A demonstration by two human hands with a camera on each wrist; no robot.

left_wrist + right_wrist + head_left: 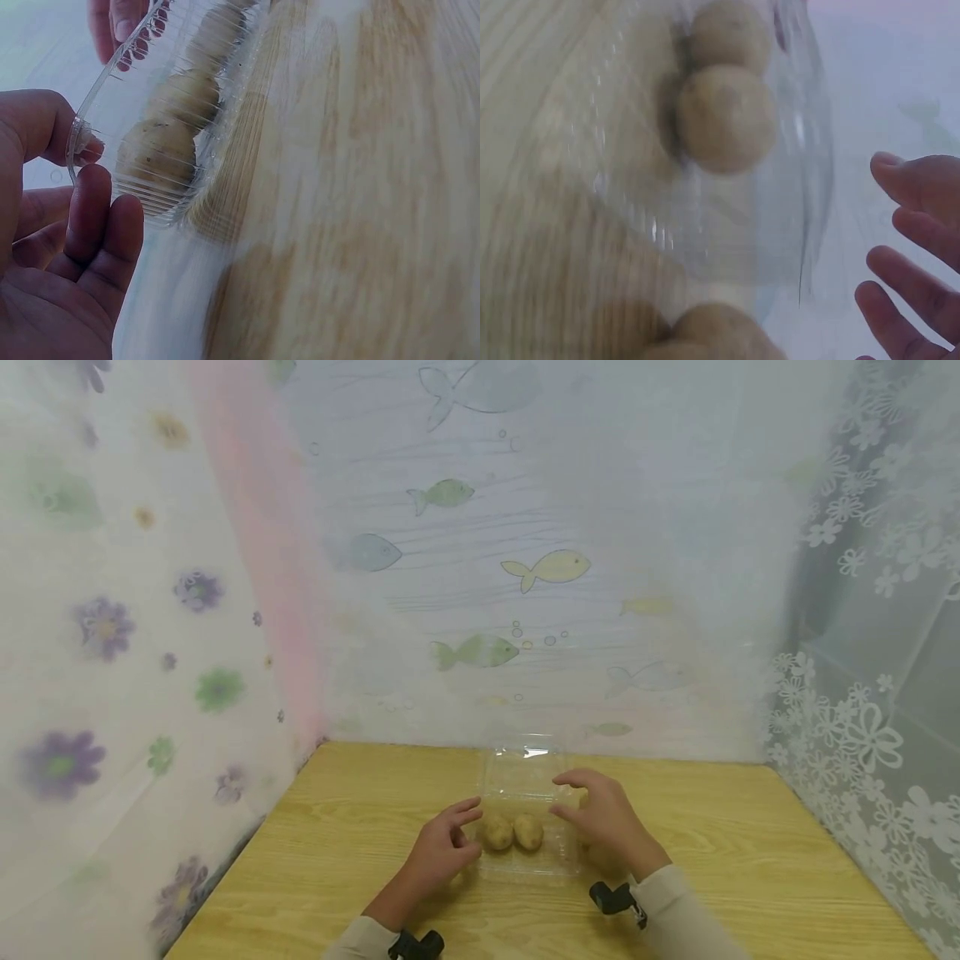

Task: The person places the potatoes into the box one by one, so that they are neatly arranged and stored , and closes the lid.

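A clear plastic clamshell box [558, 860] rests on the table with its lid [517, 772] raised at the back. Inside, toward the left, two potatoes [498, 832] sit side by side. My left hand [442, 850] pinches the box's left rim, one fingertip inside the wall and other fingers outside, as the left wrist view shows. At the right side, my right hand [606, 818] hovers with fingers spread and holds nothing. More potatoes [724, 330] lie outside the box, below that hand in the right wrist view; the hand mostly hides them in the head view.
The wooden table [360, 802] extends to both sides of the box. A sheer curtain with fish prints [551, 567] hangs along its back edge. Flowered curtains [105, 627] close in the left and right sides. Each wrist wears a small black camera mount [611, 897].
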